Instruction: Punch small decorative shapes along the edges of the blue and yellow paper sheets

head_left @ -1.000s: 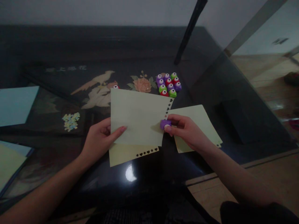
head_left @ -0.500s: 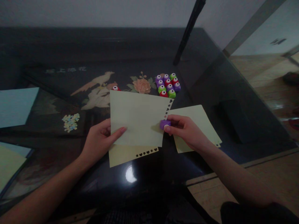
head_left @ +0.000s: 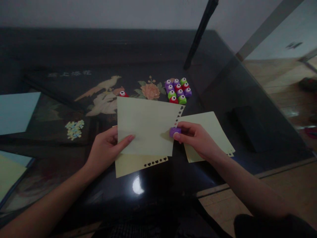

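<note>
My left hand [head_left: 105, 147] grips a pale yellow sheet of paper [head_left: 146, 125] at its left edge, thumb on top and fingers behind. Heart and star holes run down the upper part of the sheet's right edge. A small purple craft punch [head_left: 175, 132] sits at that edge below the holes, pinched between thumb and fingers of my right hand [head_left: 194, 137]. Whether the punch is pressed down cannot be made out. Under the held sheet lies another yellow sheet [head_left: 133, 165] with a row of heart and star holes along its lower edge.
Several purple, green and red punches [head_left: 178, 91] stand grouped behind the paper, and a red punch [head_left: 123, 94] is apart. More yellow sheets [head_left: 208, 129] lie at right, near a dark flat object [head_left: 250, 129]. Paper cut-outs [head_left: 74, 129] and a blue sheet [head_left: 17, 112] are at left.
</note>
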The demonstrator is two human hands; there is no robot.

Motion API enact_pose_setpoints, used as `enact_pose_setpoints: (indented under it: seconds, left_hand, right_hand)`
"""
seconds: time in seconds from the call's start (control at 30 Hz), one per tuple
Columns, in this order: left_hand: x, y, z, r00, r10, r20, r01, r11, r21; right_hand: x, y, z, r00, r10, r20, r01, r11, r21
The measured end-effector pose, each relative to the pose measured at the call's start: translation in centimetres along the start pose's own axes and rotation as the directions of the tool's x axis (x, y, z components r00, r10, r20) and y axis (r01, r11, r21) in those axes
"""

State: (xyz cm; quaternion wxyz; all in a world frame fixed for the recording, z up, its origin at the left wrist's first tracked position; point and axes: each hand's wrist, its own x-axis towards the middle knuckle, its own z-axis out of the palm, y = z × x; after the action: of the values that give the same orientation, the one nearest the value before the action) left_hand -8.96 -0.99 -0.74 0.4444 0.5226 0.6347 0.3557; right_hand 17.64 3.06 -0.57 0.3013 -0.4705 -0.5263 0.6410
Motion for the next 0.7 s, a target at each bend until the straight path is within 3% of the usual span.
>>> enact_pose_setpoints:
  seconds: [0.7]
  left_hand:
    - [-0.02,0.12,-0.02,0.999,0.043,-0.011,-0.042,0.996,0.074]
  right_hand:
    - [0.0,-0.34,0.01,0.999,-0.023,0.028,0.024,0.999,-0.032]
